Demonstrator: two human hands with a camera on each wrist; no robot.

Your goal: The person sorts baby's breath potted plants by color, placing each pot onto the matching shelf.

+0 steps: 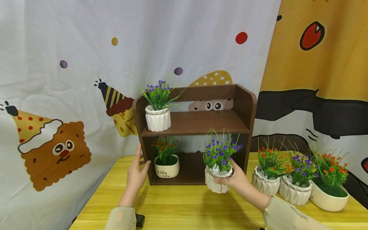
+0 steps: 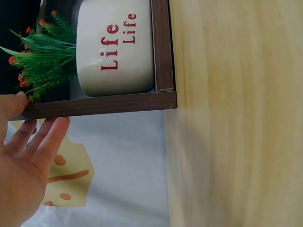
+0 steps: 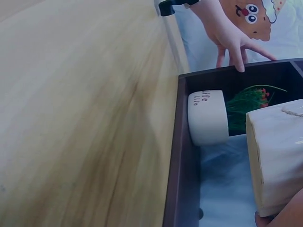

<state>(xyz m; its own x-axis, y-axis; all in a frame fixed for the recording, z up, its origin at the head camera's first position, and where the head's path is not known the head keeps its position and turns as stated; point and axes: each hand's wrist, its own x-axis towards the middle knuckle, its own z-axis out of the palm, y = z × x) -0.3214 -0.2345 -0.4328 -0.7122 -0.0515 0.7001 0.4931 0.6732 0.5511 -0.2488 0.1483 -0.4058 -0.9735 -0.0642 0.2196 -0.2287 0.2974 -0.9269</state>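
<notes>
My right hand [image 1: 237, 177] grips a white fluted pot of purple flowers [image 1: 218, 182] from its right side, thumb across its front. The pot is in front of the shelf's lower right part; its side and base fill the right edge of the right wrist view [image 3: 279, 156]. My left hand [image 1: 137, 174] rests on the left side panel of the brown two-tier shelf [image 1: 207, 121], fingers straight along the outside and thumb at the front edge. Close by, on the lower tier, stands a cream "Life" pot with red flowers [image 1: 166, 169].
On the upper tier's left end stands a white pot of purple flowers [image 1: 158, 119]. Right of the shelf, on the wooden table [image 1: 172, 207], are an orange-flowered pot [image 1: 265, 182], a purple-flowered pot [image 1: 296, 190] and a cream oval pot [image 1: 330, 198]. A printed curtain [image 1: 100, 25] hangs behind.
</notes>
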